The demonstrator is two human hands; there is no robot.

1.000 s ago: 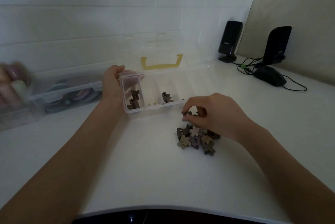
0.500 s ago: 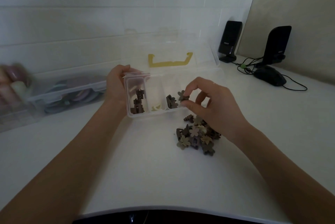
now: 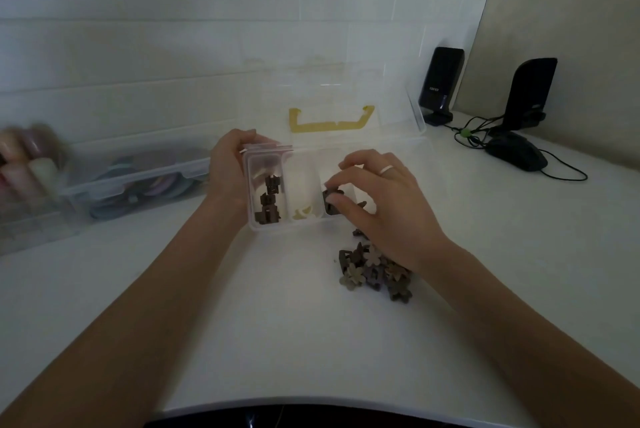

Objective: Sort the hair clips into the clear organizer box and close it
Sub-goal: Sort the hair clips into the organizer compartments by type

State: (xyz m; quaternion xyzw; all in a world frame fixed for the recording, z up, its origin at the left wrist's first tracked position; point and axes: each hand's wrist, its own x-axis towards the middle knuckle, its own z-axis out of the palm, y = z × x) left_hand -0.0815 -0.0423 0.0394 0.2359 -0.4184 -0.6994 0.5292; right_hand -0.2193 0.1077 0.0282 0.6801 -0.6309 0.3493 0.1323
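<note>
The clear organizer box (image 3: 266, 228) stands open on the white table, its lid with a yellow handle (image 3: 330, 124) leaning back. My left hand (image 3: 230, 168) grips its left end. Dark brown clips (image 3: 268, 200) fill the left compartment and cream clips (image 3: 303, 213) lie in the middle one. My right hand (image 3: 377, 199) reaches over the third compartment, thumb and fingers pinching a dark flower clip (image 3: 330, 199) there. A pile of brown, beige and purple flower hair clips (image 3: 372, 268) lies on the table just under my right wrist.
A clear bin of coloured hair bands (image 3: 138, 178) sits at the left by the wall, with blurred bottles (image 3: 24, 164) beyond it. Two black speakers (image 3: 440, 84) (image 3: 526, 95), a mouse (image 3: 517, 152) and cables occupy the back right corner.
My right hand picked a dark clip from the pile, carried it up to the box and lowered it into the third compartment. The left hand kept its hold on the box.
</note>
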